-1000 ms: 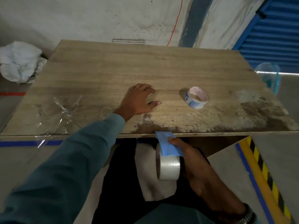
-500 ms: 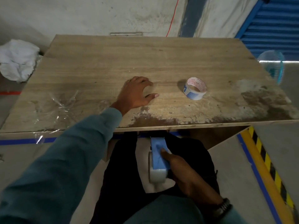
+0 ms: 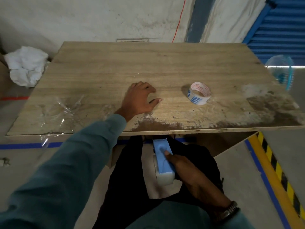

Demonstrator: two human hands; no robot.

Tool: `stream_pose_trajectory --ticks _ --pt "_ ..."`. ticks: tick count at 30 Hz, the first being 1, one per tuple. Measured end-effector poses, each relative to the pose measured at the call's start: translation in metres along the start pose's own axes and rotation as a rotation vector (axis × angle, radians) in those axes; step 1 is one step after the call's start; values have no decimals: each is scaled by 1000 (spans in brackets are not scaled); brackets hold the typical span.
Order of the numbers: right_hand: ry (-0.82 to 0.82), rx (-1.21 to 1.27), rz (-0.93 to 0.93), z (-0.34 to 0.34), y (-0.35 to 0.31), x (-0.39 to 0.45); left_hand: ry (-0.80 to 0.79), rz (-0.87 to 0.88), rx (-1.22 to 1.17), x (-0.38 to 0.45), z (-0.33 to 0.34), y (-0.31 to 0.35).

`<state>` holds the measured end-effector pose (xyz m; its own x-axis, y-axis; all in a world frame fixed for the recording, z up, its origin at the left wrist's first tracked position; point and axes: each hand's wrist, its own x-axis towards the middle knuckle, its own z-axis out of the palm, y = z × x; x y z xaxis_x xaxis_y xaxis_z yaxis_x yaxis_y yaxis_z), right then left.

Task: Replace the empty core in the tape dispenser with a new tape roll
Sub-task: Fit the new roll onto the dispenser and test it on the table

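My left hand (image 3: 140, 98) rests on the wooden table (image 3: 165, 63), fingers spread and loosely curled, holding nothing; I judge it is there to steady me while the other hand works below the table edge. My right hand (image 3: 186, 169) is closed around the blue tape dispenser (image 3: 162, 156), thumb pressed on its top face, held low in front of my lap, nose pointing toward the table. A full pale tape roll (image 3: 163, 178) sits in the dispenser, so the swap looks done or nearly so. The empty core (image 3: 198, 93), white with red and blue print, lies on the table to the right of my left hand, well apart from it, set aside out of the way
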<state>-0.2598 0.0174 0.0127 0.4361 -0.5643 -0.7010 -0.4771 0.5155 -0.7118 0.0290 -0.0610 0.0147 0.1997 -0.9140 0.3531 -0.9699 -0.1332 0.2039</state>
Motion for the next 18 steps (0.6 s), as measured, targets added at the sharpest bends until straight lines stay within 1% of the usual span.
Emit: stream_pose_trajectory --ticks 3,4,6,8,10,11,12,13,14,15,16,17,18 --pt "7 31 0 -7 -5 -10 50 24 -24 -9 0 4" --pt "1 100 1 -10 -8 -12 78 27 -57 -15 0 6" --pt "13 244 9 -13 -17 -18 163 -28 -201 -27 -5 16" --pt "20 305 -37 -17 -27 -21 238 -181 -359 -45 -15 36" --pt "53 309 -114 -21 -40 -27 297 -398 -446 -75 -26 59" --pt "66 319 -163 -22 -46 -31 336 -489 -530 -93 -30 71" --pt "74 327 -221 -22 -50 -34 359 -572 -665 -109 -37 87" --pt "94 313 -276 -18 -54 -39 331 -671 -824 -124 -46 106" --pt "115 276 -342 -14 -56 -40 254 -785 -1013 -134 -56 126" --pt "140 215 -410 -9 -58 -41 138 -886 -1227 -141 -66 143" --pt "161 114 -480 -3 -60 -40 26 -934 -1409 -144 -75 158" --pt "184 -20 -548 2 -63 -42 -70 -913 -1517 -144 -81 165" --pt "202 -169 -607 6 -64 -39 -130 -889 -1593 -143 -84 167"
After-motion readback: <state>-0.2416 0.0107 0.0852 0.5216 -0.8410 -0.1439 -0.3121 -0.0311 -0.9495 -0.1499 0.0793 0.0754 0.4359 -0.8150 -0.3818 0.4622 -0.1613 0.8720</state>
